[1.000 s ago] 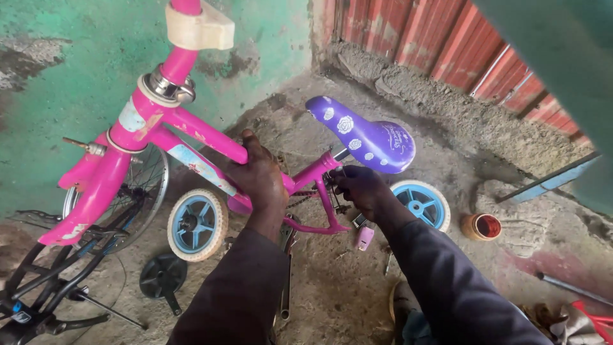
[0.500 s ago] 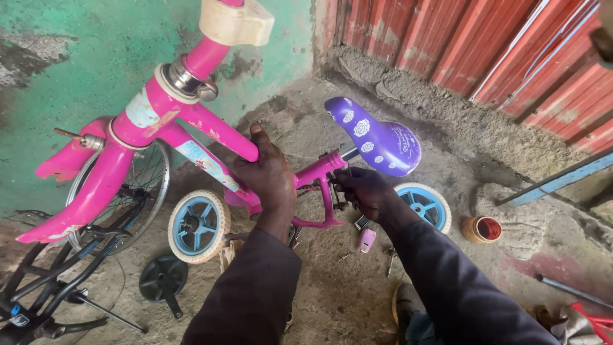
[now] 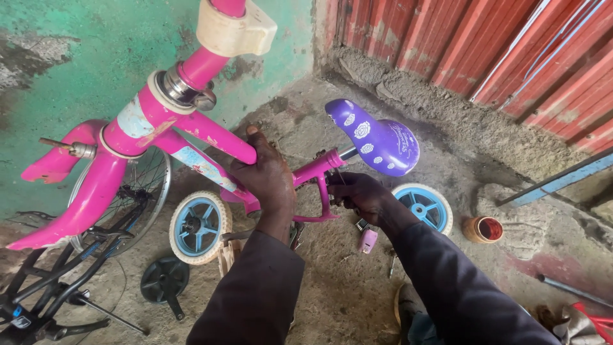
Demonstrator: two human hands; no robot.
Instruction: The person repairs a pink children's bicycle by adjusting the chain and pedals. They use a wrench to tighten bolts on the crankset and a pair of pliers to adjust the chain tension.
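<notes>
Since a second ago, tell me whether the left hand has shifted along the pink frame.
No. The left hand grips the same spot on the pink frame, beside the white training wheel; only the camera view moved.

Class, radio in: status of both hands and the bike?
Left hand gripping pink frame. Right hand at seat post below purple saddle. Nothing blocking.

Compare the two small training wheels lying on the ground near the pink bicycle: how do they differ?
The left training wheel shows whole, beside the left hand that grips the pink frame. The right training wheel is partly hidden behind the right hand and its sleeve, under the purple saddle. The left one shows its hub face-on; the right one looks more tilted. Both have pale tyres and blue spokes.
</notes>
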